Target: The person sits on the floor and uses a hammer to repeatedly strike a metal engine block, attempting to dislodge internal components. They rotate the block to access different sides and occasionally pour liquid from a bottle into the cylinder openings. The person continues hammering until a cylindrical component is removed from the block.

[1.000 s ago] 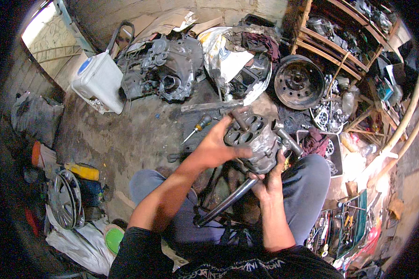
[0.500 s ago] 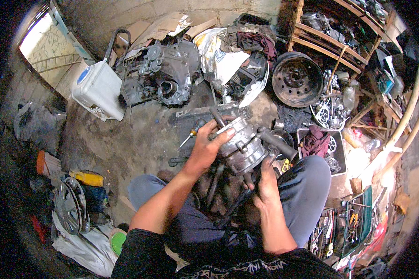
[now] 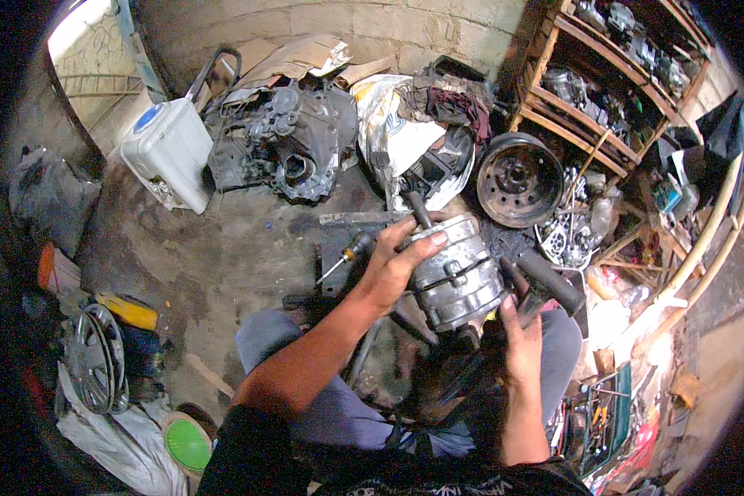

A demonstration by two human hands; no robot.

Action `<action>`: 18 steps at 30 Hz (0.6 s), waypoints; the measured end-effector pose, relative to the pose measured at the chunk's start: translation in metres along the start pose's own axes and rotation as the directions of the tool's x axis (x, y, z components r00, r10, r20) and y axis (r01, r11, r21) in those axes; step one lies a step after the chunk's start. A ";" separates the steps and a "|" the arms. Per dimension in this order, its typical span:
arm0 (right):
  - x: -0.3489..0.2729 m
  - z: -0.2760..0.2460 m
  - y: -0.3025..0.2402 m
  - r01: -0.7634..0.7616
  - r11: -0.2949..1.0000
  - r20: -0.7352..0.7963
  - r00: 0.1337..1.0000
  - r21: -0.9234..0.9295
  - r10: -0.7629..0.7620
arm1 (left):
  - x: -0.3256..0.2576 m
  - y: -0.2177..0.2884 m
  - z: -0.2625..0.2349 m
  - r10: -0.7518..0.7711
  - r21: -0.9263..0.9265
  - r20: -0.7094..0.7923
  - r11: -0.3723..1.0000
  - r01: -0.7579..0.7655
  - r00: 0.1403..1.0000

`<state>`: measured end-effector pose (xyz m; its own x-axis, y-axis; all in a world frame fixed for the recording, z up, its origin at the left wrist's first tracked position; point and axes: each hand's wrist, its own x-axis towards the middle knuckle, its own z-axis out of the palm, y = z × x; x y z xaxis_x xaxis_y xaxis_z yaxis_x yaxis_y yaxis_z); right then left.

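I hold a silvery, ribbed cylindrical metal part (image 3: 459, 285) tilted in front of me, above my lap. A dark shaft (image 3: 419, 210) sticks out of its upper end. My left hand (image 3: 393, 264) is closed round the upper left side, thumb lying on the metal. At the lower right edge is my right hand (image 3: 521, 335), its thumb raised against the part; its other fingers are partly hidden. Just beyond it slants a thick dark cylindrical bar (image 3: 551, 283); I cannot tell whether it is joined to the part. A screwdriver (image 3: 345, 255) lies left of my left hand.
A large grey gearbox casing (image 3: 285, 140) stands at the back, beside a white jug (image 3: 169, 153). A steel wheel rim (image 3: 519, 179) leans below a wooden shelf (image 3: 587, 103) of parts. Hubcaps (image 3: 91, 360) lie left; a tool case (image 3: 603, 422) with hand tools is at lower right.
Both hands and the metal part have moved right and slightly down in view, with the dark bar shifting right too. The background has also shifted slightly as the view moved.
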<state>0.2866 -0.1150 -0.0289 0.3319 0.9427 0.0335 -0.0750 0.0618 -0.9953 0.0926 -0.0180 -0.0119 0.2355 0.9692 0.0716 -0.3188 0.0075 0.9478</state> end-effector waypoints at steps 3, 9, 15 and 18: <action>0.009 -0.002 -0.028 0.057 0.996 0.075 0.996 -0.063 -0.052 | 0.005 0.010 -0.007 0.182 0.120 0.077 0.974 -0.191 0.980; 0.046 -0.012 -0.044 0.289 0.948 0.295 0.925 -0.136 -0.240 | 0.002 0.019 -0.012 0.254 0.255 0.169 0.922 -0.291 0.952; 0.082 -0.001 -0.056 0.270 0.935 0.473 0.871 -0.231 -0.135 | -0.001 0.025 -0.022 0.275 0.292 0.215 0.898 -0.330 0.937; 0.089 0.014 -0.060 0.171 0.919 0.533 0.844 -0.355 0.049 | -0.001 0.022 -0.025 0.336 0.273 0.167 0.888 -0.371 0.927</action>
<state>0.3079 -0.0299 0.0350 -0.2250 0.9740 0.0282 0.3215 0.1015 -0.9414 0.0627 -0.0127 0.0012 0.2646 0.8599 0.4365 -0.1199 -0.4198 0.8997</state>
